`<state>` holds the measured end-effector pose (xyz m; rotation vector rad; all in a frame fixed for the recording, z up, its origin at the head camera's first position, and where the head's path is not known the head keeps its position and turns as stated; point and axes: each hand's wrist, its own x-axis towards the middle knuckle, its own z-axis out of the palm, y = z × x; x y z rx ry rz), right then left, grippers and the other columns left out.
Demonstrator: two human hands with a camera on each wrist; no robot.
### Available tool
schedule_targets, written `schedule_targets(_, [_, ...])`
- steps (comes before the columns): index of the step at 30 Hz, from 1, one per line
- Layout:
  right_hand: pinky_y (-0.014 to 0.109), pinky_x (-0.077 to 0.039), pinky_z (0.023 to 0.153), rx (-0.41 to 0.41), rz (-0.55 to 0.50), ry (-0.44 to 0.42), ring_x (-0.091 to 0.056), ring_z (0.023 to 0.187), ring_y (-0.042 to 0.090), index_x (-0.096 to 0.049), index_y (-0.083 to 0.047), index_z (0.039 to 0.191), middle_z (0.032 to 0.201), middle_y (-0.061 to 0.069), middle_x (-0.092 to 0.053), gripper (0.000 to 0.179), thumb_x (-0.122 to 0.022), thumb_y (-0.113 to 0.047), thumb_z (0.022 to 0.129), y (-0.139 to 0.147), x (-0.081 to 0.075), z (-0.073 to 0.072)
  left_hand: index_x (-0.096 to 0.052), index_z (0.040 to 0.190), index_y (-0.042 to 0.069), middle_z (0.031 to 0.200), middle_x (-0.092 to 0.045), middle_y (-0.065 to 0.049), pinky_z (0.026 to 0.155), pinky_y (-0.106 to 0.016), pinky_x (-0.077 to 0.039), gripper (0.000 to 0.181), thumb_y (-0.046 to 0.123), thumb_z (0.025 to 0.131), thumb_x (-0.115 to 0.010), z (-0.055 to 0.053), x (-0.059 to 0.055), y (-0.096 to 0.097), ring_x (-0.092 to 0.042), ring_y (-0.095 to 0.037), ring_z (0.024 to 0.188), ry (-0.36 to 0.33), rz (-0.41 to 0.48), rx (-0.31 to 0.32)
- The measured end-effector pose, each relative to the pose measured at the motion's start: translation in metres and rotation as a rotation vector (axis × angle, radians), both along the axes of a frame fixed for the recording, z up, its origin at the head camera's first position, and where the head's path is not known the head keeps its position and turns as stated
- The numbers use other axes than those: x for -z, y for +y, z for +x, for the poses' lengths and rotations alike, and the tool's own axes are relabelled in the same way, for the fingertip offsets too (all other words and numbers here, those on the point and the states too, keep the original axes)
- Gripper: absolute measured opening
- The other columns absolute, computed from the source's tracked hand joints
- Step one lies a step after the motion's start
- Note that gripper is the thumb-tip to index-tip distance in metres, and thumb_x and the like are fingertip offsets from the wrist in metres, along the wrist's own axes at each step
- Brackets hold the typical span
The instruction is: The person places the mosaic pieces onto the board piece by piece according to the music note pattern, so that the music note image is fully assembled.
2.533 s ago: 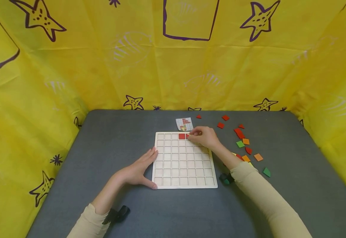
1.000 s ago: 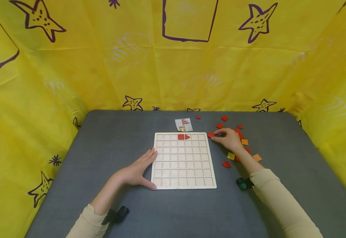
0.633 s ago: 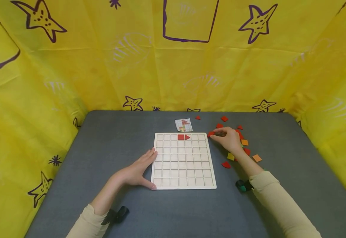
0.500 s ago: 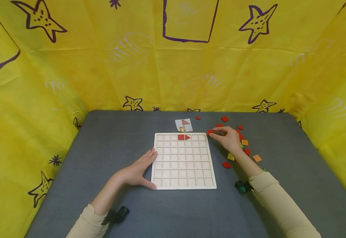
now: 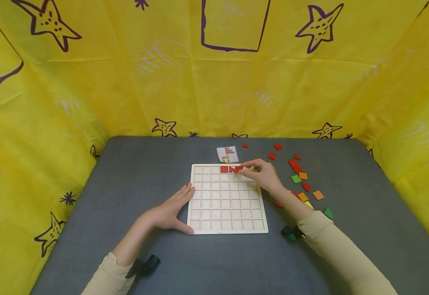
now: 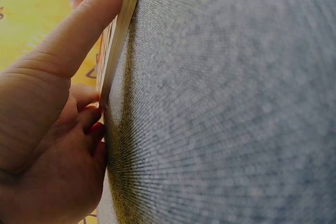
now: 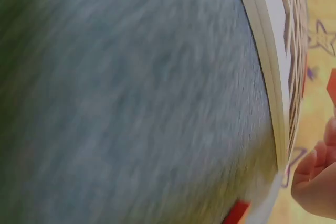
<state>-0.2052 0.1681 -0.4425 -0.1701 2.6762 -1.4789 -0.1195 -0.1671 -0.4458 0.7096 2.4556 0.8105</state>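
A white gridded board (image 5: 221, 205) lies on the dark table in the head view. My left hand (image 5: 171, 211) rests along its left edge, thumb at the near corner and fingers straight; the left wrist view shows the thumb (image 6: 79, 30) on the rim. Two tiles sit in the board's far row, a red square (image 5: 224, 169) and a red triangle (image 5: 232, 169). Just right of the triangle, my right hand (image 5: 264, 174) pinches a red tile (image 5: 238, 169), which looks square. This held tile (image 7: 331, 85) shows above the board in the right wrist view.
Behind the board lies a small printed pattern card (image 5: 227, 154). Loose tiles are scattered to the right, among them a red rectangle (image 5: 295, 166), a green square (image 5: 296, 179), an orange square (image 5: 318, 195) and a green quarter-round (image 5: 328, 213). A yellow cloth (image 5: 214, 90) hangs behind the table.
My right hand left the red triangle in the far row, took a red tile beside the board's right edge and carried it left over that row. My left hand stays put.
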Motion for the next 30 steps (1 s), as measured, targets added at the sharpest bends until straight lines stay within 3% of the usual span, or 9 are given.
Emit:
schedule_targets(9, [0.038,-0.041,0.080,-0.181,0.148,0.091,-0.051,0.094,0.022,-0.078,-0.014,0.104,0.100,0.000,-0.067,0.029,-0.082,-0.031,0.080,-0.028,0.008,-0.005,-0.011,0.156,0.003,0.163,0.000,-0.014,0.114,-0.055,-0.013,0.126,0.051,0.067,-0.086,0.000,0.000,-0.001,0.002,-0.031,0.148,0.009,0.004,0.006])
schedule_targets(15, [0.039,-0.038,0.085,-0.230,0.232,0.160,-0.051,0.096,0.022,-0.077,-0.013,0.106,0.104,0.001,-0.068,0.029,-0.081,-0.027,0.081,-0.035,0.012,-0.007,-0.011,0.156,0.002,0.163,-0.001,-0.014,0.114,-0.055,-0.013,0.125,0.049,0.067,-0.086,0.000,-0.002,-0.001,0.002,-0.031,0.148,0.010,0.006,0.008])
schedule_targets(20, [0.038,-0.037,0.082,-0.261,0.224,0.174,-0.049,0.094,0.021,-0.077,-0.013,0.106,0.103,0.001,-0.068,0.028,-0.081,-0.025,0.081,-0.036,0.012,-0.007,-0.010,0.156,0.002,0.162,0.000,-0.015,0.114,-0.056,-0.013,0.126,0.050,0.067,-0.086,0.000,-0.002,-0.002,0.002,-0.033,0.148,0.014,0.003,0.009])
schedule_targets(24, [0.039,-0.037,0.079,-0.228,0.174,0.150,-0.048,0.093,0.022,-0.077,-0.014,0.105,0.102,0.002,-0.067,0.026,-0.080,-0.026,0.083,-0.032,0.009,-0.007,-0.010,0.156,0.004,0.163,0.000,-0.013,0.114,-0.055,-0.013,0.126,0.050,0.067,-0.086,0.000,-0.002,-0.001,0.002,-0.031,0.148,0.013,-0.006,0.008])
schedule_targets(30, [0.038,-0.040,0.076,-0.077,0.104,0.075,-0.049,0.091,0.023,-0.076,-0.014,0.107,0.102,0.005,-0.064,0.026,-0.077,-0.028,0.086,-0.011,0.004,-0.008,-0.011,0.156,0.004,0.163,-0.001,-0.013,0.114,-0.055,-0.013,0.125,0.051,0.067,-0.086,0.000,-0.002,0.000,0.002,-0.031,0.149,0.010,0.001,0.009])
